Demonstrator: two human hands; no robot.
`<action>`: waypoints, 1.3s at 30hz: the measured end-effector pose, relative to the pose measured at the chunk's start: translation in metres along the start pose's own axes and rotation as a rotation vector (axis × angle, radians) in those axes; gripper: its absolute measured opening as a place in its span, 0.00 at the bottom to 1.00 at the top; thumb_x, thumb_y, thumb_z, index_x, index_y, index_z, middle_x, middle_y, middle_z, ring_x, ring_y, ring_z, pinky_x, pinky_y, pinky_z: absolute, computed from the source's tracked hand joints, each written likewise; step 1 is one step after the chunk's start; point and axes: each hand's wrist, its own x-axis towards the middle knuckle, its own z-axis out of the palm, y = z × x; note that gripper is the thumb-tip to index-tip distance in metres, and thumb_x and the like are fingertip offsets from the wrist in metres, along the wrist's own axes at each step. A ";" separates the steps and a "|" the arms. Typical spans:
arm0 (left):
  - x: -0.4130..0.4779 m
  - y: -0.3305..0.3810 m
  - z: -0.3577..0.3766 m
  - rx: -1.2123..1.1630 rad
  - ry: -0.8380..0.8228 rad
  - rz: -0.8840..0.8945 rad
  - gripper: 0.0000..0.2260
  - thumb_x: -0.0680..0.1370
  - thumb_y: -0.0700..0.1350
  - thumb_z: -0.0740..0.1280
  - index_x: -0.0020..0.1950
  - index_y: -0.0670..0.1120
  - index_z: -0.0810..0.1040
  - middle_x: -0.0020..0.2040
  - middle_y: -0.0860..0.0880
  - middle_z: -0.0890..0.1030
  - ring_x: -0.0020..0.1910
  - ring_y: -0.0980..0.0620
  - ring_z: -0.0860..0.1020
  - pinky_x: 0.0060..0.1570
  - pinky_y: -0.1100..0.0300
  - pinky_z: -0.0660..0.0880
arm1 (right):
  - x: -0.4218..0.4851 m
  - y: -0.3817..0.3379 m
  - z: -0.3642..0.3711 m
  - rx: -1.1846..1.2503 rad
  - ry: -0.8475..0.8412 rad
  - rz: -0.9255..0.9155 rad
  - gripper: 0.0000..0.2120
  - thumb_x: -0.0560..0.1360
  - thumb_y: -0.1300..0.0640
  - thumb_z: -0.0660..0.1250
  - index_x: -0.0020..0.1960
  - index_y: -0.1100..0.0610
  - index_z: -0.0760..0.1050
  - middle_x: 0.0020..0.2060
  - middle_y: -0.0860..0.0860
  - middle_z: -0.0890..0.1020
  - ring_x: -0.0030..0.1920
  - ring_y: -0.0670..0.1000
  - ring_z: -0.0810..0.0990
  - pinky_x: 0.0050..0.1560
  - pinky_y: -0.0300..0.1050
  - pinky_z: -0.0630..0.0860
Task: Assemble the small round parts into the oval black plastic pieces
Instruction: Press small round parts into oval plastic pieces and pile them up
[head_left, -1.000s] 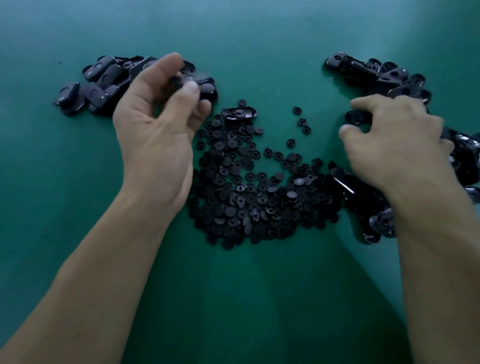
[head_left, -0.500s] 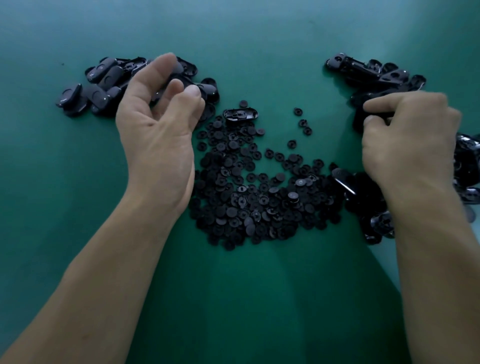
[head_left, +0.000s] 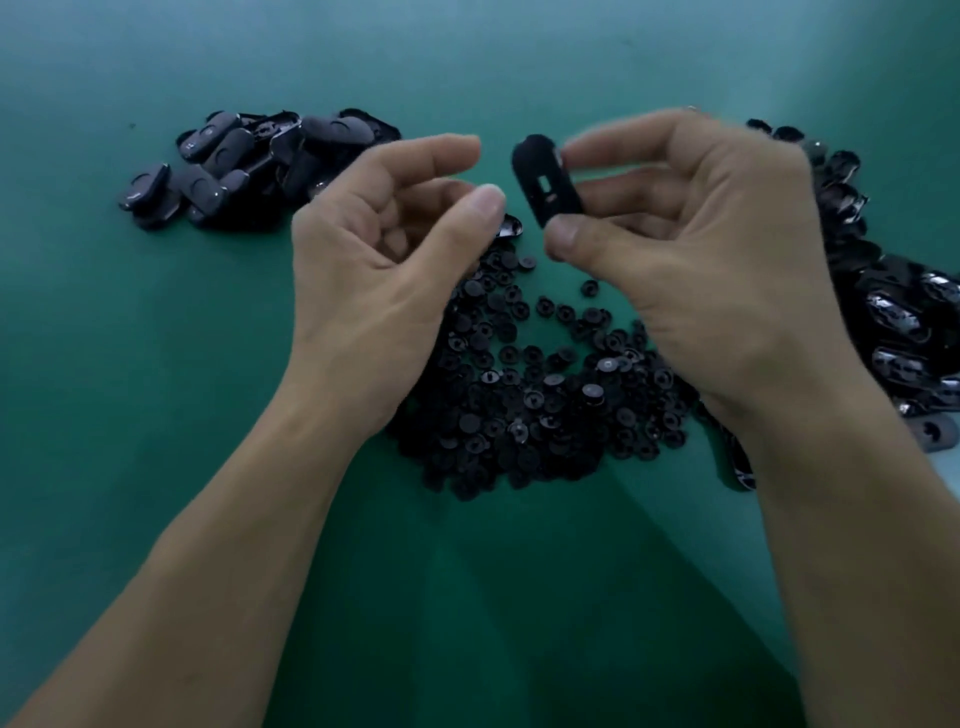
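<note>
R hand fingers pinch oval piece upright; L hand fingers spread, empty, just beside it, w/ round parts below.

Dim, teal-tinted light with soft focus and motion blur.

The green table is brightest along the top of the frame and at the right edge, and falls into a broad dark shadow across the lower centre, with a sharp diagonal edge toward the lower right. The right hand is smeared by motion at its fingertips; the left hand is a little sharper. Small white glints sit on the glossy oval pieces at right, while the matte oval pieces at upper left show none. The forearms stretch wide toward the lower corners, a wide-angle effect.
</note>
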 end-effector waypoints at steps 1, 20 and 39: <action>-0.001 0.000 0.001 0.014 -0.025 0.014 0.07 0.77 0.42 0.72 0.54 0.47 0.81 0.44 0.52 0.85 0.42 0.57 0.82 0.45 0.63 0.77 | 0.000 -0.001 0.003 0.028 -0.032 -0.019 0.14 0.71 0.65 0.77 0.49 0.49 0.80 0.40 0.46 0.87 0.43 0.44 0.86 0.50 0.40 0.82; -0.001 0.001 0.000 0.019 -0.046 0.032 0.05 0.78 0.43 0.71 0.53 0.49 0.81 0.37 0.56 0.83 0.36 0.60 0.79 0.41 0.65 0.75 | -0.001 0.000 0.009 -0.036 -0.098 0.064 0.08 0.79 0.54 0.70 0.41 0.50 0.81 0.32 0.46 0.83 0.32 0.41 0.81 0.35 0.32 0.73; -0.002 0.000 0.000 0.025 -0.070 -0.010 0.03 0.74 0.45 0.75 0.46 0.51 0.83 0.36 0.45 0.84 0.35 0.52 0.78 0.38 0.57 0.76 | -0.003 -0.001 0.009 0.049 -0.028 0.033 0.05 0.73 0.53 0.76 0.45 0.50 0.81 0.37 0.54 0.85 0.33 0.53 0.81 0.37 0.52 0.80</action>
